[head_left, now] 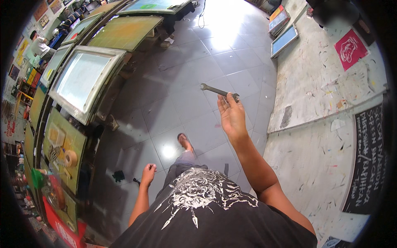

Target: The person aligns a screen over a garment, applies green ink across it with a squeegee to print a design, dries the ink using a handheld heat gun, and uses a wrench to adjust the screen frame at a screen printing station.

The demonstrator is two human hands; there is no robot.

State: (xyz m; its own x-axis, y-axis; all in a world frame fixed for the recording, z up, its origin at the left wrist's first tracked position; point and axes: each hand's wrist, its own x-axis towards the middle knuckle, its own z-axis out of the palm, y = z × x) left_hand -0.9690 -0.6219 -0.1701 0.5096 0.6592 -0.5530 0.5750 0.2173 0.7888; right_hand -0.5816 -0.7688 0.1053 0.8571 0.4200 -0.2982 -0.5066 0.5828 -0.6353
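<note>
My right hand is raised ahead of me over the floor, its thumb and fingers closed around one end of a dark metal open-ended wrench. The wrench's free jaw points to the left, and its other end shows partly beside my fingertips. Lower, by my left hip, my left hand is closed. Small dark bits show at its fingers and beside its wrist; whether they belong to one held tool I cannot tell.
Framed printing screens and greenish glass boards line a long rack on the left. Tape lies on one board. A paint-marked pale wall runs along the right, with small frames against it. Another person is far left.
</note>
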